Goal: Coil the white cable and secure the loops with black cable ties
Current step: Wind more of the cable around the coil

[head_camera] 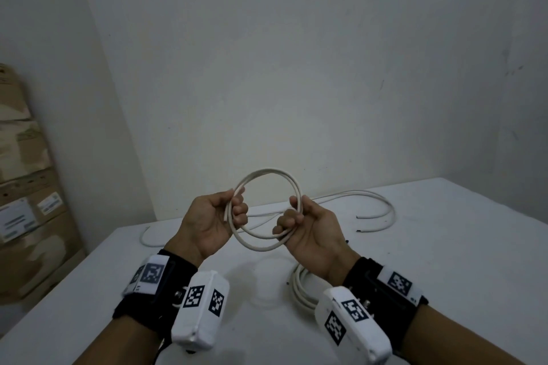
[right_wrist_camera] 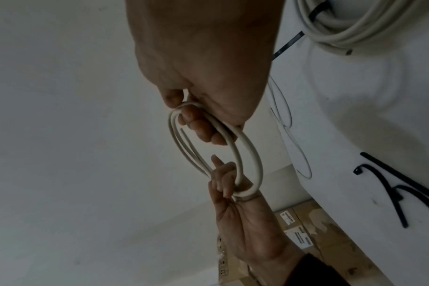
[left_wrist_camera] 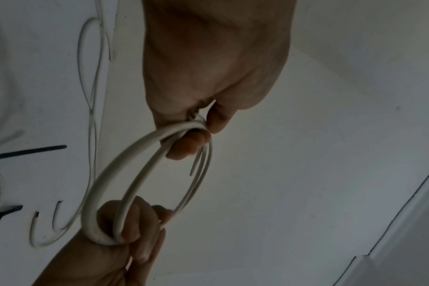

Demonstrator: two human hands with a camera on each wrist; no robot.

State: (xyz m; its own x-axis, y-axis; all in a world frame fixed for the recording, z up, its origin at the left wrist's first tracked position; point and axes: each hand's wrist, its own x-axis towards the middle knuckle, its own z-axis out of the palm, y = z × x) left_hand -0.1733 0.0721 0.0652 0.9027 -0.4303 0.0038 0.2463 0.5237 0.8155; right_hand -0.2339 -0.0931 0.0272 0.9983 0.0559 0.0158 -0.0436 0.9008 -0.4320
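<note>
A small coil of white cable [head_camera: 268, 175] with a few loops is held upright above the white table [head_camera: 444, 246]. My left hand [head_camera: 218, 216] grips its left side, where a cut end sticks out between the fingers. My right hand [head_camera: 299, 222] grips the right side with fingers curled round the loops. The left wrist view shows the coil [left_wrist_camera: 105, 174] running from my left hand [left_wrist_camera: 196, 135] to my right hand [left_wrist_camera: 127, 222]. In the right wrist view the coil [right_wrist_camera: 252, 154] spans my right hand [right_wrist_camera: 201, 123] and my left hand [right_wrist_camera: 228, 185]. Loose black cable ties [right_wrist_camera: 389, 185] lie on the table.
A second white coil [head_camera: 302, 290], bound with a black tie [right_wrist_camera: 316, 9], lies on the table under my right wrist. Loose white cables [head_camera: 376, 204] trail across the far part of the table. Cardboard boxes [head_camera: 26, 175] are stacked at the left wall. More black ties [left_wrist_camera: 29, 151] lie nearby.
</note>
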